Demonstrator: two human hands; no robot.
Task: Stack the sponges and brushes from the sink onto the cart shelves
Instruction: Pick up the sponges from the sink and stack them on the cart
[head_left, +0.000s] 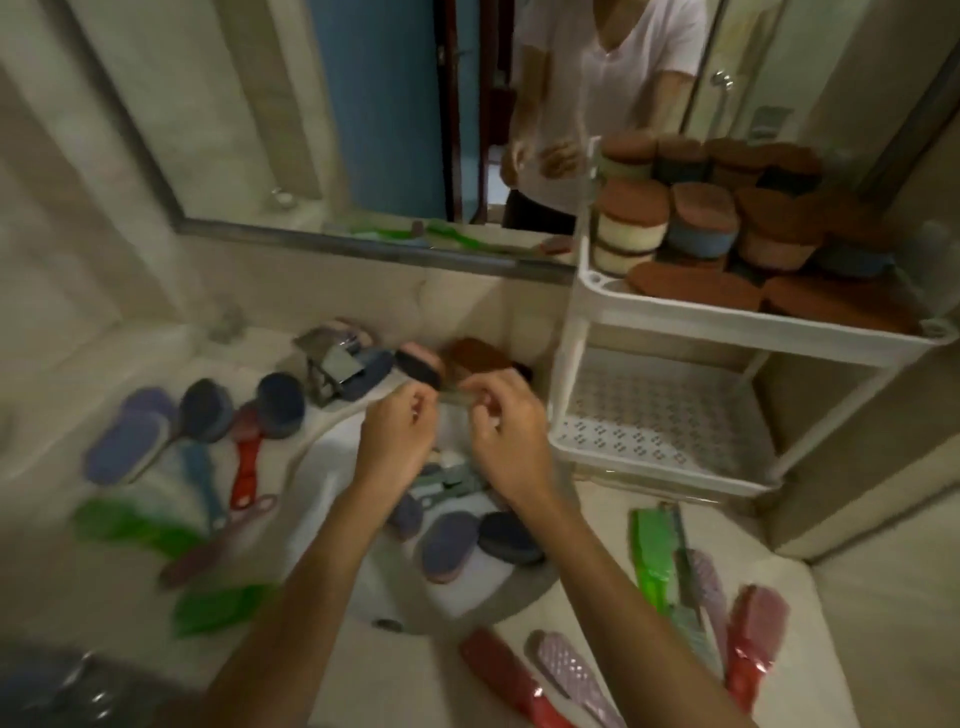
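Several items lie on the counter (57, 374) left of the sink: a purple pad (130, 436), two dark-blue round brushes (205, 410), a red-handled brush (244, 462) and green pieces (130, 525) too smeared by blur to name. A dark shape (52, 691) in the bottom left corner is cut off by the frame edge and cannot be identified.

The faucet (332, 369) stands behind the basin. Just right of it are a pink sponge (418, 366) and a brown sponge (478, 358), both partly hidden behind the hands.

The left hand (400, 441) and right hand (509, 436) are held over the sink (457, 592) with fingers curled. Each pinches one end of a thin strip (457, 401), which is too blurred to identify. In the basin below lie a blue-grey sponge (447, 545) and a dark sponge (509, 538), touching. Further pieces are hidden under the wrists.

The white cart (569, 364) stands right of the sink. Its top shelf (753, 325) is packed with stacked sponges (631, 228), and its far right side runs out of frame. The perforated floor of the lower shelf (649, 410) is visible.

On the right counter lie a green brush (654, 551), a red brush (753, 639) and a lilac brush (566, 670), all blurred.
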